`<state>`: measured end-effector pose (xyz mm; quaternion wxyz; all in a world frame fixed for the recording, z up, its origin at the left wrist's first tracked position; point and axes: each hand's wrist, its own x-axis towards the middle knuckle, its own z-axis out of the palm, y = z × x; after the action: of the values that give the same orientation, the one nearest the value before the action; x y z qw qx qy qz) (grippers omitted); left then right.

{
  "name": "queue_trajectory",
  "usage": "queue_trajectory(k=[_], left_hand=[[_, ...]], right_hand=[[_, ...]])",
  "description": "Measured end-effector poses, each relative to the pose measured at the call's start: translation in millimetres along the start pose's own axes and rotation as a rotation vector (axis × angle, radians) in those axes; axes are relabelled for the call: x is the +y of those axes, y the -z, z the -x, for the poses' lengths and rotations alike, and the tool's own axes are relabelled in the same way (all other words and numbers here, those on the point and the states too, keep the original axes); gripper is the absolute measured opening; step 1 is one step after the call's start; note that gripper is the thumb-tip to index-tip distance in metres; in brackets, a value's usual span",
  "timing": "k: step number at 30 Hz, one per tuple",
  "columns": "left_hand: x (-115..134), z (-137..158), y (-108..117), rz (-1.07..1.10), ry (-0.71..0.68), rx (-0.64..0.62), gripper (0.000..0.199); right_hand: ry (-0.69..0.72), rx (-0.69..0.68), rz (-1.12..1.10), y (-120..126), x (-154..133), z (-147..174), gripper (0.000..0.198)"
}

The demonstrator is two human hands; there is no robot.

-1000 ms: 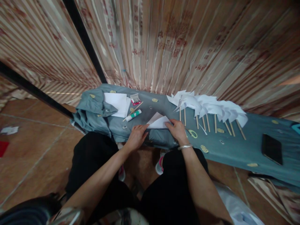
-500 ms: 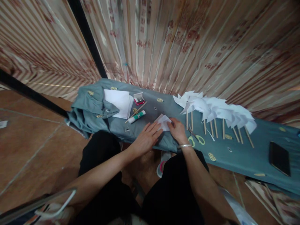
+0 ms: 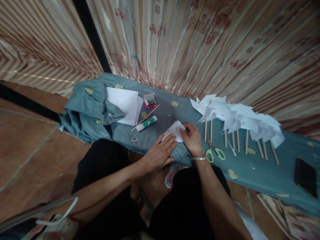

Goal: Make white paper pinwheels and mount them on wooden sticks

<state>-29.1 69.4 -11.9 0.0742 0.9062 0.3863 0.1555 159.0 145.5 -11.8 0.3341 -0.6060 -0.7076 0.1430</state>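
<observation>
Your left hand (image 3: pixel 158 155) lies with its fingers outstretched and released, the tips resting on the near left part of a folded white paper (image 3: pixel 173 129). Your right hand (image 3: pixel 193 140) has its thumb on the paper's right side and its fingers curled beside the edge; you can't tell from here whether they pinch it or merely press. That paper sits between your hands, flat on the near part of the cloth-covered counter (image 3: pixel 163 105).

Just beyond your left hand lies a green-and-white glue stick (image 3: pixel 146 123), with a thin wooden stick (image 3: pixel 150 113) slanting beside it. A small open box (image 3: pixel 150 101) (small shiny pieces inside) sits behind them, and left of it a stack of white paper (image 3: pixel 123 103), partly under a fold of cloth.

Near your right wrist are green-handled scissors (image 3: pixel 214 148). Farther right, overlapping white pinwheels (image 3: pixel 236 116) lie in a row, their wooden handles towards you, and a dark phone (image 3: pixel 305 177) rests well apart.
</observation>
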Motion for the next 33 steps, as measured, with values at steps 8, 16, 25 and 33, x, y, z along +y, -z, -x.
queue_trajectory(k=[8,16,25,33], left_hand=[[0.9,-1.6,4.1,0.021,0.025,-0.044,0.068],[0.3,-1.8,3.9,0.024,0.030,-0.057,0.068],[0.4,-2.4,5.0,0.017,0.035,-0.068,0.069],[1.4,-3.1,2.2,-0.016,0.041,-0.082,0.069]], right_hand=[[0.001,-0.040,0.054,1.7,-7.0,-0.1,0.029],[0.061,-0.042,0.103,1.1,-8.9,2.2,0.034],[0.071,-0.065,0.185,0.8,-11.3,2.8,0.038],[0.080,-0.057,0.201,-3.1,-8.7,1.6,0.036]])
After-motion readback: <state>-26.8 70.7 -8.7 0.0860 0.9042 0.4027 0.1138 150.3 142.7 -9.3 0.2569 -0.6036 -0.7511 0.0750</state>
